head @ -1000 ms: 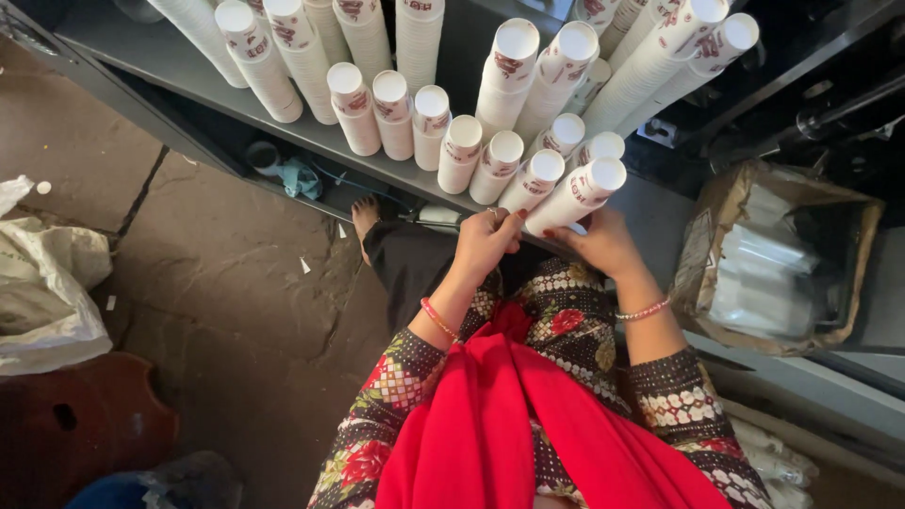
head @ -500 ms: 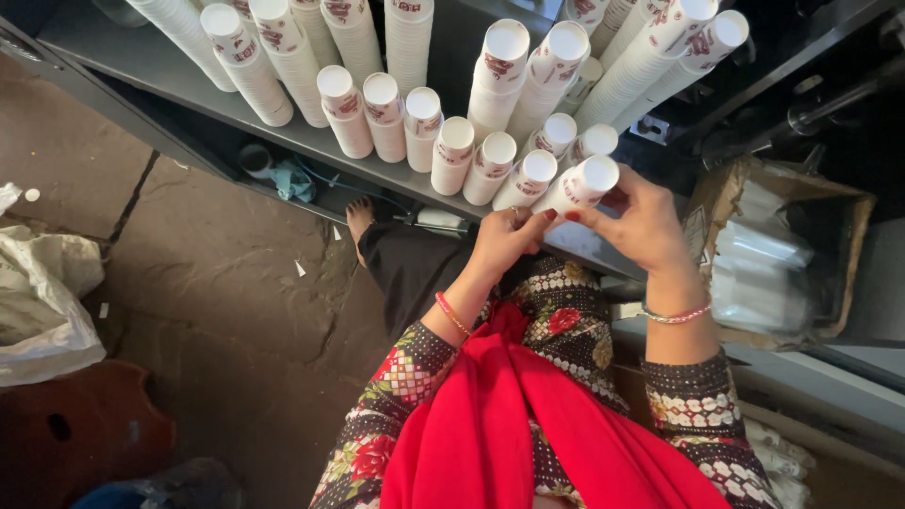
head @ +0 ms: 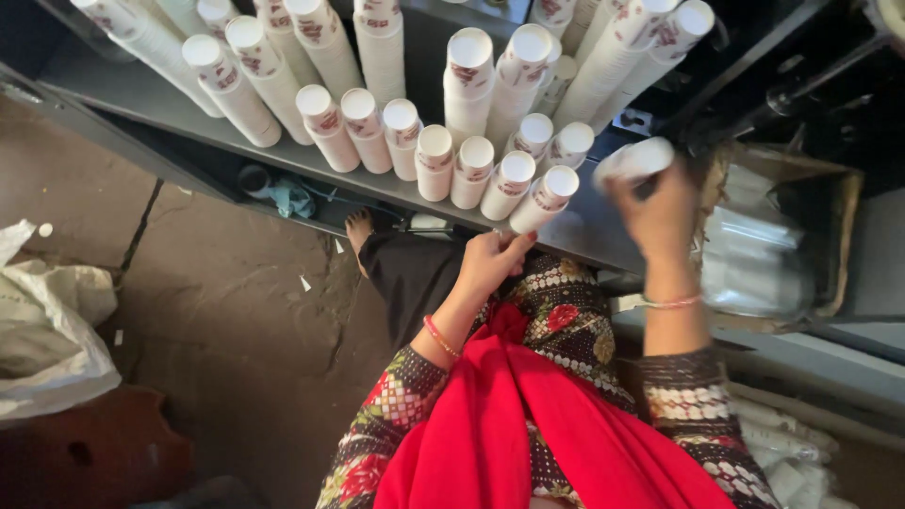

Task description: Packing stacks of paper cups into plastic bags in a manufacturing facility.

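Several stacks of white paper cups [head: 443, 155] with red print stand on a grey metal shelf [head: 151, 99] below me. My left hand [head: 490, 264] rests at the base of the nearest stack [head: 542, 200], fingers curled against it. My right hand [head: 660, 212] is raised to the right, blurred by motion, gripping a short stack of white cups [head: 633, 160] lifted clear of the others. A red scarf hangs down over my patterned sleeves.
A cardboard box [head: 782, 236] holding clear plastic sleeves sits to the right of the shelf. A white sack [head: 47, 320] lies on the cracked concrete floor at the left. My bare foot [head: 358, 231] shows under the shelf edge.
My right hand has pulled a short stack of cups off the nearest stack and swung it up and to the right. My left hand stayed at the base of that stack.
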